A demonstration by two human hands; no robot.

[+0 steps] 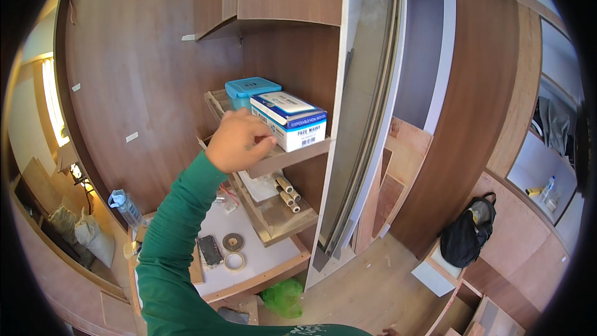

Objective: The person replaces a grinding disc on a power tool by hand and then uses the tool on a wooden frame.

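Observation:
My left hand [241, 140], in a green sleeve, is raised in front of a small wooden shelf [292, 157]. Its fingers are curled and the thumb presses toward the index finger; whatever they hold, if anything, is hidden. Just beyond the hand, a blue and white face mask box [305, 134] sits on that shelf. Behind the box stands a light-blue lidded plastic container [254, 86], partly covered by the box and hand. My right hand is not in view.
A lower shelf [273, 230] carries several short tan rolls [287, 198]. Below, a white worktop [264, 261] holds two tape rolls [234, 252], a dark rectangular block [210, 251] and a blue bottle [126, 208]. A tall panel edge [333, 149] stands right; a black bag [467, 230] lies beyond.

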